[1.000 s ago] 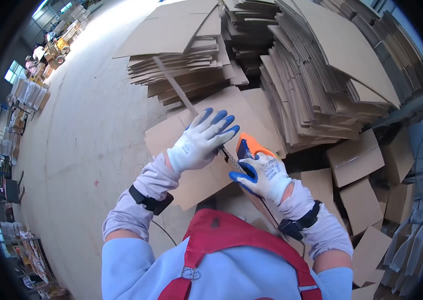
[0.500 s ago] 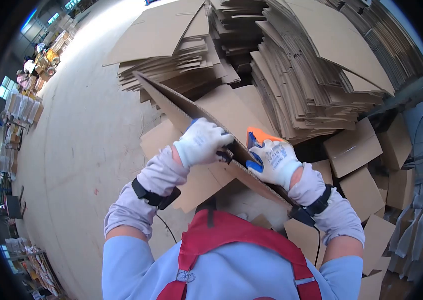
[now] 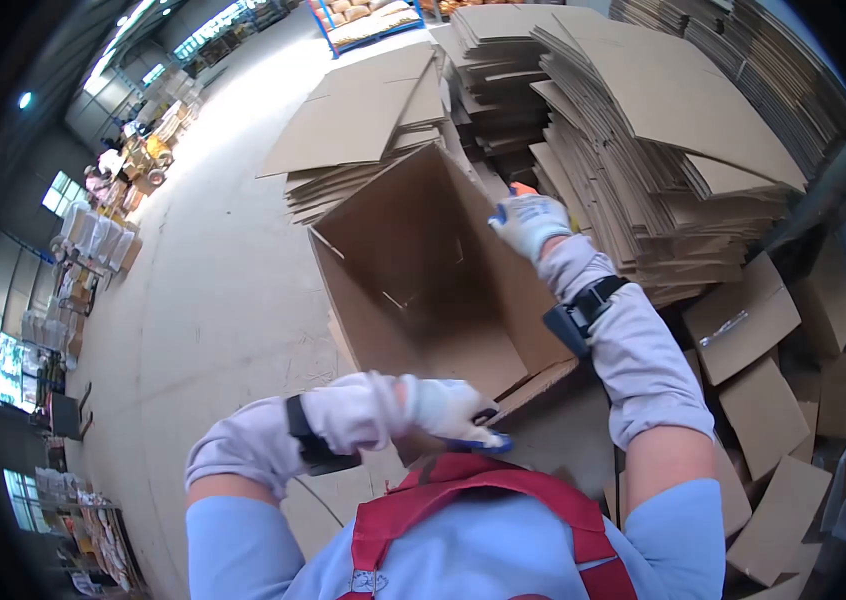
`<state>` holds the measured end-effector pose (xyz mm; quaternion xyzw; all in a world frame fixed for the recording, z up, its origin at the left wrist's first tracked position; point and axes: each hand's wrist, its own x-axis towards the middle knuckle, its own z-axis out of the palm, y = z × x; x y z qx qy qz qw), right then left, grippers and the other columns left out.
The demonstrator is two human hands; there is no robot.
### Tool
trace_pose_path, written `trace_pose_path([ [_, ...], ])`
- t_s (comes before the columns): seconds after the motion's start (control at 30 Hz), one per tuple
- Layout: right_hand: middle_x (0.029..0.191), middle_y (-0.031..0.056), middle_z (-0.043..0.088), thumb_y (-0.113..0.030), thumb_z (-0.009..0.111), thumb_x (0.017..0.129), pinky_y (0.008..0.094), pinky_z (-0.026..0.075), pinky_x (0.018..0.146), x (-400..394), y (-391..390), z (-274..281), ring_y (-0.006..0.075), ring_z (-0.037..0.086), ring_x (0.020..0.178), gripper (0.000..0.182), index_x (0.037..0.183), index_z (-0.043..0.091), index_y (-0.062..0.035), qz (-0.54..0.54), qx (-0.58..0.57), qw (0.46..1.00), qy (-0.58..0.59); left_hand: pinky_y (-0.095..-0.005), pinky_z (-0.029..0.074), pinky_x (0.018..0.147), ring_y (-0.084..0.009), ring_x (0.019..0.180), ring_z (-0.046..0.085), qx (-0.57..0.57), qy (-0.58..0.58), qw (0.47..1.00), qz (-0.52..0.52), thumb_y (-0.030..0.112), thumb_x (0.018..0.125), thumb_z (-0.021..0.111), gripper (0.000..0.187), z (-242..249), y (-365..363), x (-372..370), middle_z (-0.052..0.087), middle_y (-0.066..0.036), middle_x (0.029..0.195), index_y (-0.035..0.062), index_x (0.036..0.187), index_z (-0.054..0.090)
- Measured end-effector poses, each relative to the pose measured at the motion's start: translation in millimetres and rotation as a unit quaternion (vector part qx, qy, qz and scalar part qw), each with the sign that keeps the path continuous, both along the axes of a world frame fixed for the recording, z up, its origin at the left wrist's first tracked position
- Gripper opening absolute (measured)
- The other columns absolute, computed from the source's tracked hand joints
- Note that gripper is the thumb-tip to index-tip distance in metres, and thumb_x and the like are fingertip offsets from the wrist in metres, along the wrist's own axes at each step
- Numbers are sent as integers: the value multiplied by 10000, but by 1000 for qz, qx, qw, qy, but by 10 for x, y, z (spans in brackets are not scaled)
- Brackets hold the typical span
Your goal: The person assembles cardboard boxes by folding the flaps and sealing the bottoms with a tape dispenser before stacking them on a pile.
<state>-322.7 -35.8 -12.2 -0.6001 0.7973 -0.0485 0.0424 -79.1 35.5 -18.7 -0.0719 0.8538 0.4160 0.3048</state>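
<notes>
A cardboard box [image 3: 423,300] is spread into a square form, its open top facing me and its inside showing. My left hand [image 3: 455,410], in a white glove with blue-coated fingers, grips the near edge of the box; a small dark thing shows at its fingers. At the far right wall my right hand [image 3: 531,222], gloved alike, is closed at the rim. An orange tool [image 3: 522,188] pokes out beyond its fingers, mostly hidden by the hand.
Tall stacks of flat cardboard [image 3: 633,190] stand ahead and to the right, with a lower stack [image 3: 353,110] behind the box. Loose cartons [image 3: 743,310] lie at my right. Concrete floor [image 3: 193,300] stretches left, toward people and goods far off. A blue rack [image 3: 368,25] stands at the back.
The flattened cardboard has opened out into a square box. My left hand has come down toward me; my right hand has moved up and away with the orange tool.
</notes>
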Motion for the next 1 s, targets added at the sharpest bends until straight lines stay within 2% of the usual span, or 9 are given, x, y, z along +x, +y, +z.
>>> trace_pose_path([
  [0.13, 1164, 110, 653, -414, 516, 905, 486, 506, 859, 339, -171, 235, 304, 641, 1046, 377, 1142, 653, -154, 65, 81, 994, -14, -415, 500, 754, -338, 842, 659, -145, 22, 987, 61, 426, 829, 670, 469, -63, 0, -210, 674, -198, 883, 20, 1052, 599],
  [0.37, 1209, 83, 590, -373, 529, 888, 542, 508, 787, 296, -351, 48, 285, 622, 1086, 348, 1122, 694, -175, 58, 66, 996, -21, -376, 525, 756, -256, 799, 681, 18, -142, 989, 30, 304, 789, 713, 402, 19, -421, -276, 697, -125, 867, 52, 1095, 646],
  [0.47, 1064, 119, 686, -401, 514, 911, 439, 510, 848, 246, -269, 149, 292, 659, 991, 349, 1114, 658, -158, 43, 67, 997, -25, -386, 504, 730, -267, 764, 667, -7, 59, 998, 1, 305, 775, 725, 351, -297, -389, -26, 673, -157, 807, 31, 986, 666],
  [0.5, 1045, 116, 690, -399, 517, 907, 442, 509, 840, 246, -245, 98, 289, 662, 978, 339, 1099, 663, -160, 51, 63, 996, -33, -381, 505, 738, -250, 795, 668, -22, -172, 981, 89, 312, 775, 737, 366, 34, -384, -138, 684, -153, 869, 35, 1002, 663],
  [0.6, 1002, 123, 696, -402, 526, 904, 446, 505, 825, 264, -266, 105, 283, 667, 956, 333, 1043, 668, -134, 45, 80, 996, -11, -371, 512, 728, -184, 826, 664, 153, -222, 952, 148, 391, 794, 744, 462, -569, -1170, 22, 698, -123, 904, 58, 1105, 669],
  [0.73, 1016, 138, 686, -421, 509, 914, 450, 504, 812, 459, -213, 97, 301, 657, 964, 362, 1057, 660, -125, 53, 54, 997, -33, -386, 505, 751, -276, 856, 659, -125, -224, 956, -145, 357, 781, 768, 445, -1205, -1425, -459, 698, -132, 925, 53, 1097, 691],
  [0.8, 1020, 142, 683, -425, 503, 917, 451, 502, 810, 451, -261, 111, 308, 654, 960, 365, 1059, 658, -127, 47, 36, 998, -37, -414, 504, 780, -333, 896, 651, -129, 15, 983, -129, 483, 765, 722, 460, -1176, -1494, -171, 701, -115, 909, 82, 991, 720],
  [0.93, 980, 152, 681, -428, 498, 922, 448, 494, 822, 422, -224, 55, 313, 651, 928, 359, 1025, 671, -130, 41, 10, 999, -31, -454, 503, 823, -332, 924, 645, -318, -53, 945, -60, 391, 723, 745, 349, -402, -1638, -439, 687, -115, 910, 115, 934, 709],
  [1.0, 970, 156, 681, -432, 500, 921, 452, 492, 824, 427, -245, 66, 315, 649, 930, 358, 1010, 676, -133, 25, 28, 998, -44, -459, 491, 862, -306, 1003, 624, -505, 233, 828, 77, 345, 721, 737, 405, 254, -2112, -333, 660, -113, 1052, 124, 1050, 653],
])
